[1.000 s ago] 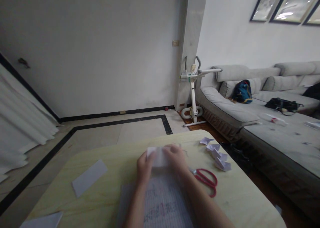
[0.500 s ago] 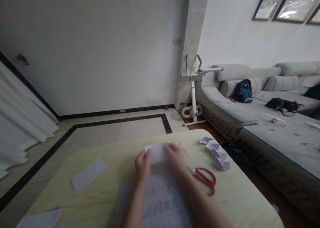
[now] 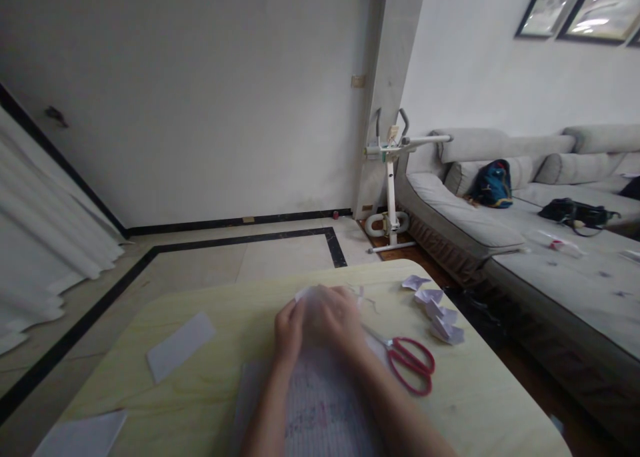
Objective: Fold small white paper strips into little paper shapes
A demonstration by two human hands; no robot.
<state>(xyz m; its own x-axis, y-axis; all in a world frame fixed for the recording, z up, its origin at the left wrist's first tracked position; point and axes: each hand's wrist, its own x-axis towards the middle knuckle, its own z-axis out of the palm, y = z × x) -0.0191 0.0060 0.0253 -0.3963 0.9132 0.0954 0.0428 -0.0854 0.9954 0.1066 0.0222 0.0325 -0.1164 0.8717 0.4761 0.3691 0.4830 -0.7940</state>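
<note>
Between my two hands is a piece of white paper (image 3: 303,293), mostly covered by my fingers. My left hand (image 3: 289,329) is closed on its left side. Blurred by motion, my right hand (image 3: 342,317) lies over the paper's right part with its fingers bent onto it. Under my wrists rests a lined sheet with handwriting (image 3: 320,403). Red-handled scissors (image 3: 411,363) lie just right of my right forearm, blades partly hidden behind it. Several folded white paper pieces (image 3: 434,307) sit along the table's right side.
A white paper rectangle (image 3: 181,345) lies on the left of the wooden table (image 3: 200,403), with more white paper (image 3: 83,435) at the front left corner. Thin paper scraps (image 3: 369,302) are beyond my right hand. A grey sofa (image 3: 560,270) and an exercise machine (image 3: 391,183) stand beyond.
My right hand has moved left across the paper, which now shows much less between my hands. The view has shifted slightly to the left.
</note>
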